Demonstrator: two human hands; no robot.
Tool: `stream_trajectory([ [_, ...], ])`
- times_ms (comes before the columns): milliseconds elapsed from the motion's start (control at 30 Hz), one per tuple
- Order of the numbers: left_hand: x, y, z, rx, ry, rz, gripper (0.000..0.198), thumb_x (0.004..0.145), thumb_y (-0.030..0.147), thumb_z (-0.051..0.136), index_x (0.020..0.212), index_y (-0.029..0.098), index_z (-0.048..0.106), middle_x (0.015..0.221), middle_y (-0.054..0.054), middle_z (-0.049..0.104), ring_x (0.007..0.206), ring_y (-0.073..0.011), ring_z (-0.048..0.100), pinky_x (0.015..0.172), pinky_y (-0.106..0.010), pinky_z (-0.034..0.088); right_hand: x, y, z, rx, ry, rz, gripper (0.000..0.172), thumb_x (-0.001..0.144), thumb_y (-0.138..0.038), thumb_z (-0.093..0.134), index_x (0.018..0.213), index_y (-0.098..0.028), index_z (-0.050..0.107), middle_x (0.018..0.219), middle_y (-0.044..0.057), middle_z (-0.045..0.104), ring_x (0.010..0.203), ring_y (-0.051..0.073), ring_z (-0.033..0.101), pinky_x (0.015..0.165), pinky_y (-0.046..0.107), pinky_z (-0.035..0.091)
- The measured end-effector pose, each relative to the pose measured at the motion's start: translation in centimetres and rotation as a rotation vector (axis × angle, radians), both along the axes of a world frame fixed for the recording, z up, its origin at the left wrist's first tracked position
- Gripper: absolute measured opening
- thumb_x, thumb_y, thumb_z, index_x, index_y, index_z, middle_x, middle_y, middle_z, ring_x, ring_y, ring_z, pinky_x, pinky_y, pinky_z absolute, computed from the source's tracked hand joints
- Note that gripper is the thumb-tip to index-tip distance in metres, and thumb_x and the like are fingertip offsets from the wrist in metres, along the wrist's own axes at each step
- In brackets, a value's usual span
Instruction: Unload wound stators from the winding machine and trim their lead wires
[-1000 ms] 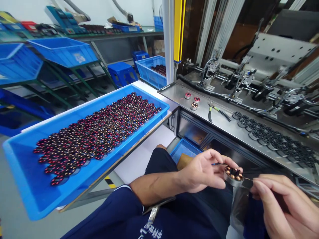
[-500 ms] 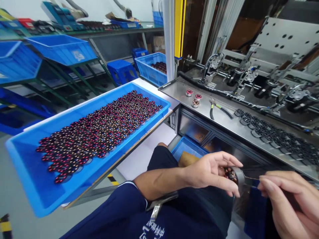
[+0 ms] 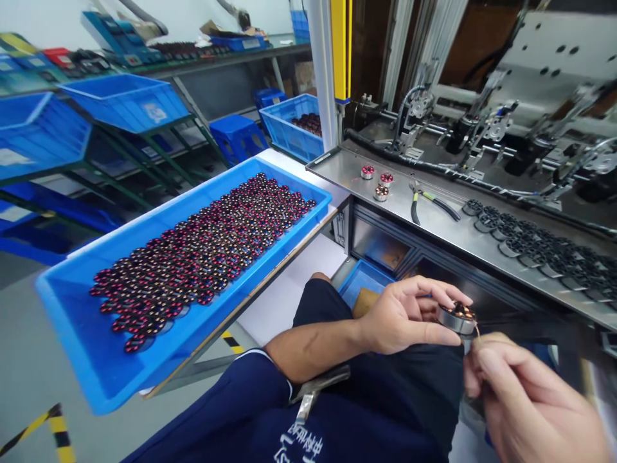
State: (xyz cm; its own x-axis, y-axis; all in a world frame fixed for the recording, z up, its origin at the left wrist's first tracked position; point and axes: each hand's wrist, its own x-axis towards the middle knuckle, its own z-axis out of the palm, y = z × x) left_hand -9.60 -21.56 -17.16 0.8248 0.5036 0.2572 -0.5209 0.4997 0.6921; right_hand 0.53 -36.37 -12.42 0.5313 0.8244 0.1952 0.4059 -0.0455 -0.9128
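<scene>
My left hand [image 3: 409, 315] grips a motor stator [image 3: 457, 317] by its rim between thumb and fingers, above my lap. Copper windings show on its upper face, and its side is a grey metal ring. A thin copper wire [image 3: 477, 330] runs from the stator's edge down to my right hand [image 3: 525, 379]. The right thumb and forefinger are pinched together on that wire, just below and right of the stator. Part of the wire is hidden inside the pinch.
A blue tray [image 3: 72, 321] packed with wound stators stands at left. On the metal worktop [image 3: 337, 168] lie a few red and copper stators [image 3: 382, 193], green-handled cutters [image 3: 436, 200] and rows of dark stator cores [image 3: 535, 247]. Behind is a winding machine [image 3: 496, 125].
The stator has tipped so its copper face points upward. My right hand has come left, closer to the stator, still pinching the wire. The view has shifted slightly.
</scene>
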Motion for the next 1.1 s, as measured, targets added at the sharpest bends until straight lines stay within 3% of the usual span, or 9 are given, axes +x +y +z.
stream_trajectory([
  [133,0.0,0.5,0.1,-0.01,0.005,-0.054,0.042,0.069,0.023,0.092,0.092,0.015,0.058,0.118,-0.009,0.067,0.096,-0.0157,0.075,0.09,-0.032,0.057,-1.2,1.7,-0.5,0.017,0.398,0.096,0.038,0.094,-0.04,0.065,0.063,-0.018,0.065,0.057,0.003,0.057,0.057,0.013,0.057,0.051,0.022,0.046],
  [233,0.1,0.6,0.1,-0.004,-0.007,-0.061,0.041,0.068,0.021,0.092,0.091,0.015,0.059,0.116,-0.008,0.069,0.097,-0.0161,0.075,0.089,-0.032,0.058,-0.9,2.1,-0.9,0.047,0.539,0.133,0.028,0.093,-0.039,0.066,0.076,-0.018,0.074,0.061,0.004,0.061,0.055,0.013,0.058,0.049,0.021,0.048],
  [433,0.5,0.6,-0.7,0.074,0.007,-0.124,0.043,0.064,0.025,0.094,0.09,0.014,0.061,0.124,-0.014,0.07,0.087,-0.016,0.075,0.072,-0.027,0.06,-0.3,2.1,-1.7,0.169,0.712,0.352,0.04,0.101,-0.047,0.048,0.104,-0.022,0.078,0.084,0.011,0.074,0.07,0.023,0.071,0.058,0.037,0.062],
  [533,0.3,0.8,-0.6,0.199,0.027,-0.096,0.057,0.059,0.034,0.097,0.101,0.017,0.064,0.141,-0.018,0.062,0.106,-0.0244,0.073,0.077,-0.032,0.061,0.0,2.0,-2.4,0.171,0.531,0.306,0.028,0.1,-0.041,0.054,0.109,-0.026,0.076,0.091,0.008,0.075,0.074,0.022,0.071,0.063,0.035,0.062],
  [633,-0.6,1.2,0.4,0.459,0.115,0.247,0.08,0.049,0.034,0.101,0.12,0.02,0.065,0.144,-0.016,0.059,0.13,-0.028,0.06,0.104,-0.036,0.051,0.8,1.6,-3.3,0.286,0.047,0.033,0.03,0.088,-0.026,0.074,0.117,-0.026,0.072,0.108,0.008,0.072,0.093,0.022,0.071,0.077,0.034,0.06],
  [700,-1.3,1.1,1.3,0.646,0.219,0.347,0.075,0.056,0.038,0.098,0.122,0.018,0.068,0.128,-0.013,0.068,0.119,-0.0249,0.065,0.103,-0.035,0.049,1.3,1.2,-3.9,0.392,-0.305,-0.077,0.047,0.078,-0.014,0.081,0.122,-0.024,0.07,0.111,0.008,0.069,0.099,0.024,0.068,0.082,0.037,0.058],
  [800,-1.6,0.6,2.1,0.806,0.31,0.254,0.062,0.067,0.047,0.09,0.117,0.015,0.072,0.103,-0.01,0.075,0.092,-0.0202,0.069,0.089,-0.031,0.054,1.4,0.9,-4.2,0.418,-0.631,-0.084,0.06,0.077,-0.01,0.08,0.134,-0.023,0.064,0.112,0.01,0.067,0.097,0.026,0.066,0.081,0.04,0.055],
  [933,-1.0,0.1,2.2,0.838,0.309,0.233,0.056,0.073,0.05,0.084,0.115,0.014,0.073,0.099,-0.012,0.077,0.086,-0.0201,0.07,0.084,-0.031,0.056,1.3,0.5,-3.6,0.39,-0.721,-0.095,0.065,0.078,-0.008,0.079,0.138,-0.025,0.061,0.114,0.009,0.065,0.097,0.024,0.065,0.081,0.039,0.053],
  [1100,-0.9,0.1,2.0,1.138,0.279,0.463,0.037,0.082,0.033,0.07,0.113,0.013,0.072,0.109,-0.015,0.078,0.102,-0.0254,0.072,0.101,-0.04,0.051,2.8,-1.3,-1.7,0.286,-0.614,0.045,0.051,0.085,-0.023,0.071,0.135,-0.02,0.06,0.122,0.012,0.062,0.109,0.029,0.061,0.09,0.044,0.049],
])
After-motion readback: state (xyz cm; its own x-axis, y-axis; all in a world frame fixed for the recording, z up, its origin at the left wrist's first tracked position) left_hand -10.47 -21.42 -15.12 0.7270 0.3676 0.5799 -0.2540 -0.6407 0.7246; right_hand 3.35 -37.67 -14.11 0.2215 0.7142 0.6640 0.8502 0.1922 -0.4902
